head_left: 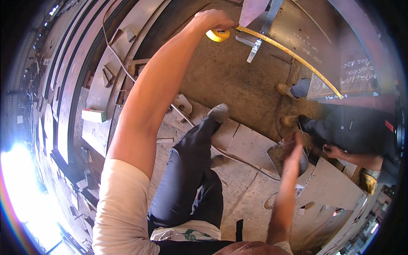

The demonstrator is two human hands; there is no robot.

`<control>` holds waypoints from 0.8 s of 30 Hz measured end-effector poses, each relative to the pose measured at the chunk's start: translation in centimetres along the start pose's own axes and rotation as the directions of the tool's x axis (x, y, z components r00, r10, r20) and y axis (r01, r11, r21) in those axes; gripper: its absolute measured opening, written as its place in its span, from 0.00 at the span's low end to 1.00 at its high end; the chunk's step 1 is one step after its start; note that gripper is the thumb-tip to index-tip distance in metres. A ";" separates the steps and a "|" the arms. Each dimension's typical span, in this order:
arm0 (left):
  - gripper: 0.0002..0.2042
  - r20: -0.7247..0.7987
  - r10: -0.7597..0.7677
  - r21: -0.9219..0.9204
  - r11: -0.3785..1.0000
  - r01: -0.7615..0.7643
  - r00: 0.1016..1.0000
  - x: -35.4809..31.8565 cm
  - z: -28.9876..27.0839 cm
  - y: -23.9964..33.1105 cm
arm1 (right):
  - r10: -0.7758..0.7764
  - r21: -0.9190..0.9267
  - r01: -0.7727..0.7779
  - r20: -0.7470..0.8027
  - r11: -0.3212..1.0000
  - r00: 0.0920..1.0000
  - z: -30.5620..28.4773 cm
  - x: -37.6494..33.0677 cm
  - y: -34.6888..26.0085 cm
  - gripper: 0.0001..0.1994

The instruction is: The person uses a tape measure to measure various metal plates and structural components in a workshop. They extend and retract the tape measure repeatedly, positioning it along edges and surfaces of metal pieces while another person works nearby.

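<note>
At the top, my left hand (214, 19) is closed round a yellow tape measure (218, 35), whose case shows below the fingers. Its yellow blade (293, 53) runs out in an arc to the right, ending against the chalk-marked steel piece (325, 87). My right hand (292, 143) is lower right, blurred, its fingers seeming curled. Just under it is a dark, curved, shield-like object (277, 158), partly covered by my wrist; whether I grip it I cannot tell. A narrow steel bar (254, 52) stands out from the steel below the blade.
A co-worker in dark clothes (361, 127) stands at right, one hand (333, 151) near my right hand. Flat steel plates (250, 142) and a hose (231, 157) lie round my feet. Long steel sections (76, 80) line the left, with a small white-and-green box (94, 115).
</note>
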State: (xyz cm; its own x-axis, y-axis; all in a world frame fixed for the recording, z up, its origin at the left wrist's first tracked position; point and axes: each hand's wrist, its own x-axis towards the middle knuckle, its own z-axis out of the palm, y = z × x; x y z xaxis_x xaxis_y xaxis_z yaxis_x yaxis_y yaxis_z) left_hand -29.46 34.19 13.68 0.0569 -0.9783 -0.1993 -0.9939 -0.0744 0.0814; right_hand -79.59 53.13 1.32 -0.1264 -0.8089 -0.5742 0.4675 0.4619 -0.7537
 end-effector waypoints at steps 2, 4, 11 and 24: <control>0.24 0.010 -0.109 -0.085 0.990 0.110 0.994 -1.6 -2.6 2.8 | 0.157 0.132 -0.166 0.071 0.977 0.985 -6.1 -1.9 7.3 0.05; 0.25 0.038 -0.011 0.022 1.000 0.010 0.999 -2.5 -4.6 2.9 | 0.325 0.124 -0.318 -0.037 0.940 0.945 -10.9 -5.3 14.7 0.06; 0.17 0.129 0.005 0.128 0.992 -0.022 0.992 -2.6 -5.6 3.4 | 0.540 -0.099 -0.589 -0.300 0.802 0.786 -17.1 -18.9 22.7 0.08; 0.16 0.210 0.355 0.326 0.853 -0.408 0.911 0.4 -3.7 0.6 | 0.514 -0.178 -0.599 -0.362 0.781 0.777 -21.4 -19.5 20.6 0.11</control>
State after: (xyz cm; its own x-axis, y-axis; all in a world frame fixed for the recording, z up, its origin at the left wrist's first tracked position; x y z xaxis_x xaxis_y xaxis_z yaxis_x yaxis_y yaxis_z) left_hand -29.65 33.07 17.28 -0.3214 -0.8767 -0.3579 -0.9014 0.3991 -0.1681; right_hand -86.19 86.14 -9.86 -0.1745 -0.2597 -0.9498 0.2850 0.9100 -0.3011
